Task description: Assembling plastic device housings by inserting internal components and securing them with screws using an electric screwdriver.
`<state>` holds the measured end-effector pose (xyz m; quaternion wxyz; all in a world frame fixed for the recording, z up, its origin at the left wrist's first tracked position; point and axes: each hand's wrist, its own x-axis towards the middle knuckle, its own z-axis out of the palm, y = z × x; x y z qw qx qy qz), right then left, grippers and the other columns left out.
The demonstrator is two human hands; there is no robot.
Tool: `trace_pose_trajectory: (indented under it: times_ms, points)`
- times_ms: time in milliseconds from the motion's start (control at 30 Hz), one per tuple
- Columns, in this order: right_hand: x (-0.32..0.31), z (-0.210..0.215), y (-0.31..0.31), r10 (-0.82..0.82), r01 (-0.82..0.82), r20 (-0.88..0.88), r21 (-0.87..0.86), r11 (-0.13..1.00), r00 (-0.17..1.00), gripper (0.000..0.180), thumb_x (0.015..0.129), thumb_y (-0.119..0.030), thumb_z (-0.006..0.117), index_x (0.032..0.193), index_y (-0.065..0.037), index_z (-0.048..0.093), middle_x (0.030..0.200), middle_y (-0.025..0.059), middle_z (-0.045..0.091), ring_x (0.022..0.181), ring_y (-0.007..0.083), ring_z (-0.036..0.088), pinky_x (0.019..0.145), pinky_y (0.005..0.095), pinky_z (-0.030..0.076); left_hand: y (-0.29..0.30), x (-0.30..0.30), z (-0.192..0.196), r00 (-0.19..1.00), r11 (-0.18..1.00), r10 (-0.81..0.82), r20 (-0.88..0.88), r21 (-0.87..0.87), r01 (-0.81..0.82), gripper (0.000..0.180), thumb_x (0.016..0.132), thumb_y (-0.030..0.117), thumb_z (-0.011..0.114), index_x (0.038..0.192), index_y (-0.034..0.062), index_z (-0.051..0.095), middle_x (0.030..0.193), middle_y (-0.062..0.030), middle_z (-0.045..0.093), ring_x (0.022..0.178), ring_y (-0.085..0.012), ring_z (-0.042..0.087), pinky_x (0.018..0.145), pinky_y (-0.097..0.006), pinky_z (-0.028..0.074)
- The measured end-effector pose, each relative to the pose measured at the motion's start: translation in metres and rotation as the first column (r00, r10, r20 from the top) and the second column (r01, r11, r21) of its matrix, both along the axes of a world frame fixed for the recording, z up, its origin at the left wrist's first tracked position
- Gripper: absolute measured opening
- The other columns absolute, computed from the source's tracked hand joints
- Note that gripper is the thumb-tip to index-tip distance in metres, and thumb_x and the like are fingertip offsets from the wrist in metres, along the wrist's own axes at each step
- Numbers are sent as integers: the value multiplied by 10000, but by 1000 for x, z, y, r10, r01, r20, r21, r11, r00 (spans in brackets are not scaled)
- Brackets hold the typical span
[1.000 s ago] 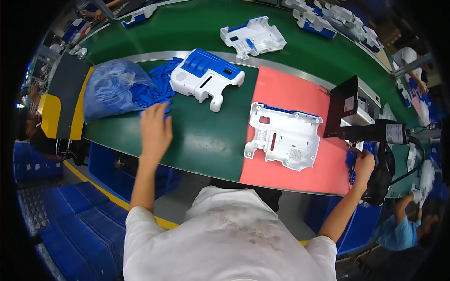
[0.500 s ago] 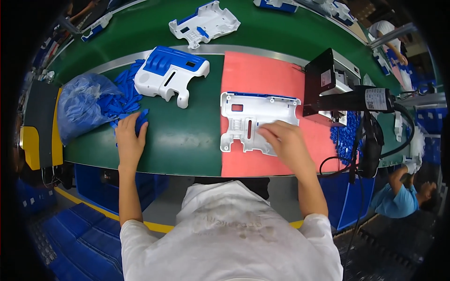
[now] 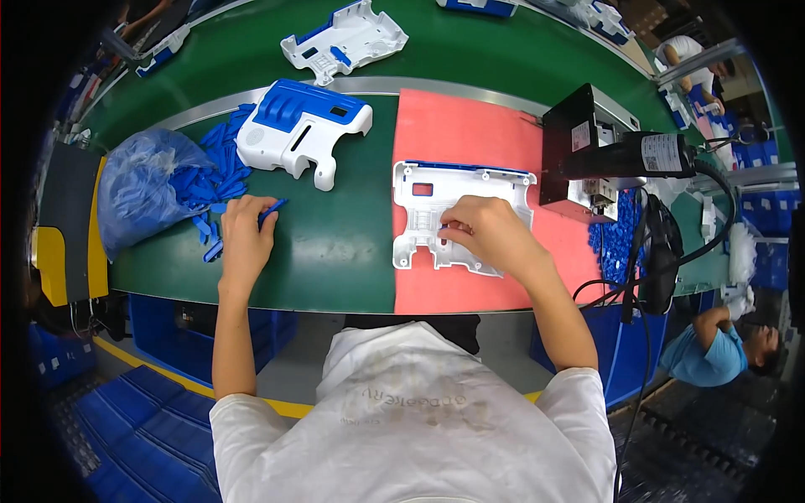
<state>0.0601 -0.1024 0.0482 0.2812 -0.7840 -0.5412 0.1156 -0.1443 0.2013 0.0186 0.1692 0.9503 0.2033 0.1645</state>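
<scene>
My left hand pinches a slim blue plastic piece between thumb and fingers, just right of a heap of similar blue pieces. A white plastic housing half with a blue edge lies inside-up on a pink mat. Over its middle, by the narrow slot, my right hand is closed with fingertips pinched together. Whatever those fingertips hold, if anything, is hidden. A second housing half, white with a blue panel, rests outside-up between the heap and the mat.
A clear plastic bag spills the blue pieces at left. A black machine with a black cylinder and cable stands right of the mat, beside small blue parts. Another housing sits on the green conveyor. Other people are at right.
My left hand has lifted a blue piece from the heap and shifted slightly right. My right hand has moved left to the slot and pinched closed. The housing on the conveyor has slid left.
</scene>
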Motion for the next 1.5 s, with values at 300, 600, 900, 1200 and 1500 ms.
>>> trace_pose_trajectory:
  times_ms: [300,600,900,1200,1500]
  points:
    - [5,10,-2,-6,36,-143,207,978,990,118,795,-37,714,899,15,692,847,110,680,750,233,669,665,313,529,-68,11,40,945,645,-16,328,-719,260,199,847,-9,667,1044,-27,693,977,-83,646,785,-112,609,641,-218,484]
    - [-8,10,-2,-92,385,-733,244,890,675,175,879,-24,666,1041,40,683,954,90,690,776,113,655,667,243,556,-139,93,27,951,72,-62,301,-950,305,226,858,-60,648,1073,-43,578,961,-123,683,849,-152,678,704,-248,552]
    - [14,4,-9,-100,171,-456,117,978,884,144,847,-24,666,973,32,705,878,112,692,743,153,658,639,280,536,-121,80,27,763,777,-576,293,-94,622,298,754,98,761,1014,33,633,903,-90,679,828,-218,625,728,-338,463]
    - [5,-11,-2,-172,198,-282,66,978,944,141,802,-29,660,923,18,714,814,165,699,719,244,681,652,332,525,-122,83,18,593,594,-804,39,72,801,481,699,319,766,1139,148,677,986,-55,521,925,-238,493,794,-363,407]
    - [8,-10,-2,-211,245,-363,51,968,908,139,787,-47,661,902,9,716,799,187,692,709,303,681,656,357,526,-121,88,6,597,602,-796,95,36,797,422,717,303,756,1099,138,682,970,-55,525,930,-239,493,783,-363,412]
